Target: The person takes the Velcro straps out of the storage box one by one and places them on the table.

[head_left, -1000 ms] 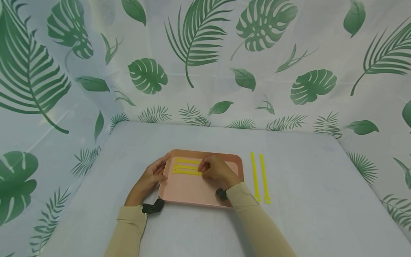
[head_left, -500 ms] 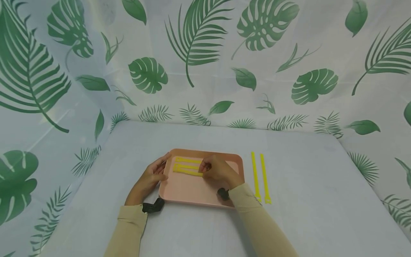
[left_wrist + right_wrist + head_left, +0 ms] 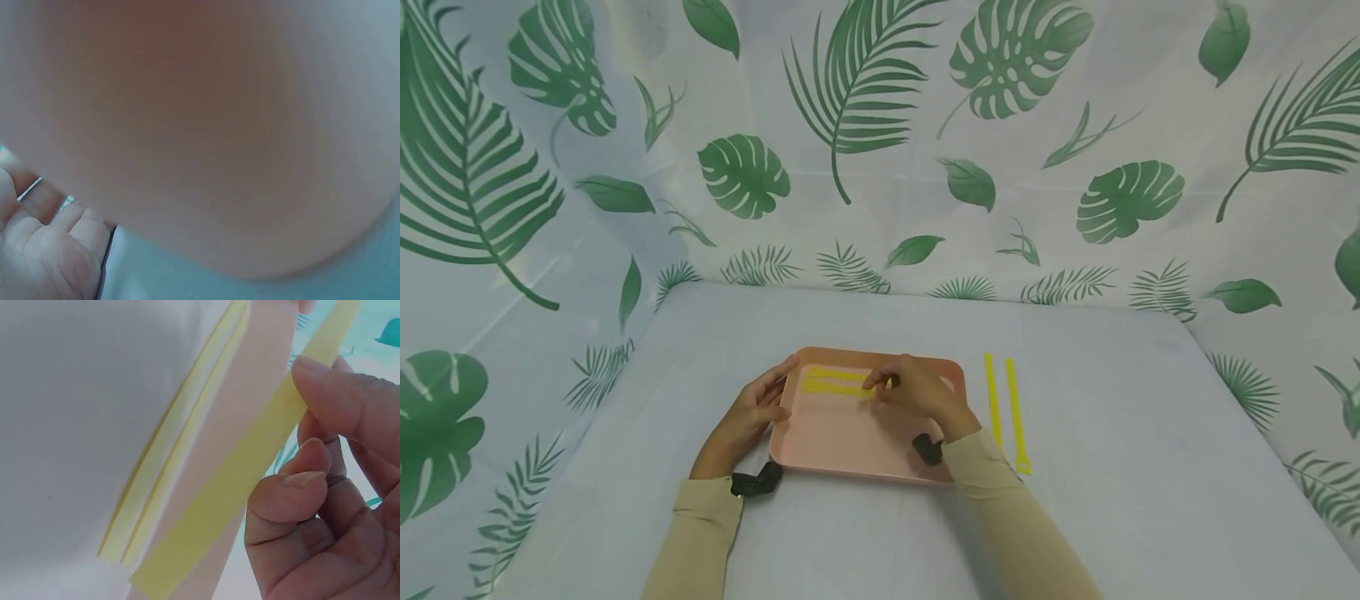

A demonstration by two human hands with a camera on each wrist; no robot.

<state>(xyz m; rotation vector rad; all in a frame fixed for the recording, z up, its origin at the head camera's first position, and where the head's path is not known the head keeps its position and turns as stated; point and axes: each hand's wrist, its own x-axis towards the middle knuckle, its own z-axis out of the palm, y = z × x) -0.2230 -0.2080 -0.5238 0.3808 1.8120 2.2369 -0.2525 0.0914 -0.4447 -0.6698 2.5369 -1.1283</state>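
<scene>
The left hand (image 3: 751,421) grips the left rim of a pink tray (image 3: 842,442), its thumb over the edge. In the left wrist view a large blurred shape covers most of the picture, and part of the left hand (image 3: 53,259) shows at lower left. Above the tray's far half, the right hand (image 3: 917,392) pinches a flat yellow cable tie (image 3: 228,478) between thumb and fingers. Two more yellow cable ties (image 3: 172,431) lie side by side beneath it in the right wrist view. From the head, the held tie cannot be told apart from those in the tray.
Right of the tray, two yellow cable ties (image 3: 1017,412) lie lengthwise on the white-covered table (image 3: 1120,467); the right sleeve (image 3: 1000,492) hides part of the nearer one. A leaf-printed curtain (image 3: 895,192) closes off the back and sides.
The tie nearest the person in the tray first tilts at its right end, then leaves its place as the right hand lifts it. The left hand stays on the rim.
</scene>
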